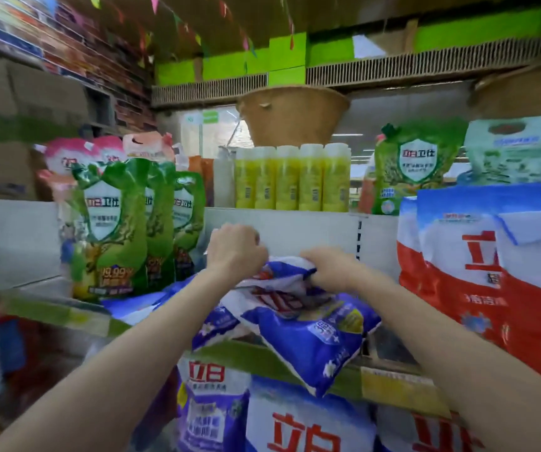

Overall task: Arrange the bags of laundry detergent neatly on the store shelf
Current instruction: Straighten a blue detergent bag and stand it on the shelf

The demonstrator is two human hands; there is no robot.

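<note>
Blue and white plastic fills the middle of the view: a bag of laundry detergent (308,331) lies tilted on the store shelf (393,383), its lower corner hanging over the green and yellow front edge. Both hands hold it by its crumpled upper end. The left hand (234,252) has its fingers curled over the top left of the bag, knuckles toward the white back panel (295,230) of the shelf. The right hand (329,267) grips the bunched plastic just beside it, fingers folded round the material. The two hands sit close together but do not touch.

To the left on the same shelf, green pouches (112,230) stand upright in a row, one behind another, with pink-topped pouches (67,158) behind them. To the right, large red, white and blue bags (477,269) stand upright against each other, well clear of the held bag. Another blue bag (138,305) lies flat on the shelf beneath and to the left of the held one.

Above the back panel, a row of yellow bottles (292,177) stands side by side, a single green pouch (415,168) to their right and a pale green bag (516,151) further right. A brown basket (292,115) sits behind the bottles.

Below the shelf edge, more bags (308,422) with red characters stand on the next level down. The picture is blurred toward the left edge.
</note>
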